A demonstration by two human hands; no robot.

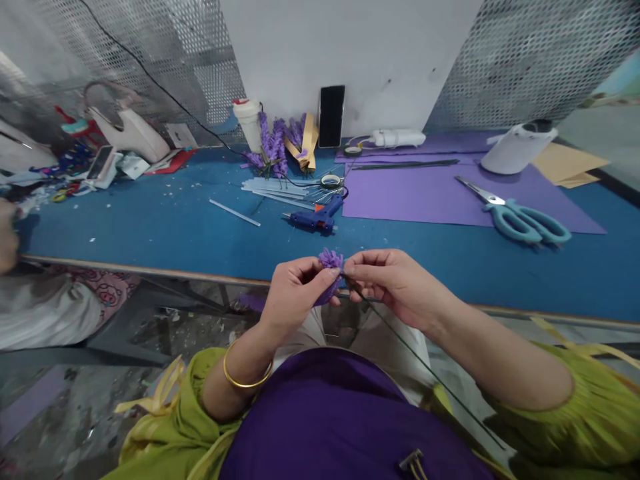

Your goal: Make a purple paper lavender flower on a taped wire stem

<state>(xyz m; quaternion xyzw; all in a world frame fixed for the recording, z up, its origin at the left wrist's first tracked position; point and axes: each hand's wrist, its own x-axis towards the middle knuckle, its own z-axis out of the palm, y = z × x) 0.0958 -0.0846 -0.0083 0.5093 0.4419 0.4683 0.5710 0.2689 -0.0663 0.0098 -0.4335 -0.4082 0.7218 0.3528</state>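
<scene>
My left hand (299, 285) is closed around a purple paper flower (331, 259), its fringed tip showing above the thumb. Part of the purple paper hangs below the fingers. My right hand (387, 280) pinches close beside it, at the top of a thin dark green stem (400, 337). That stem slants down to the right, past my lap. Both hands meet just over the table's front edge. Exactly how stem and flower join is hidden by the fingertips. Beyond the hands lies a blue glue gun (317, 217), its nozzle toward the left.
Teal-handled scissors (525, 217) rest on purple paper (410, 193) at right. Glue sticks (280, 190), a tape roll (331, 181) and purple flowers (274, 143) lie behind the glue gun. A phone (332, 117) leans upright. At far left, another person's hand (7, 233) shows.
</scene>
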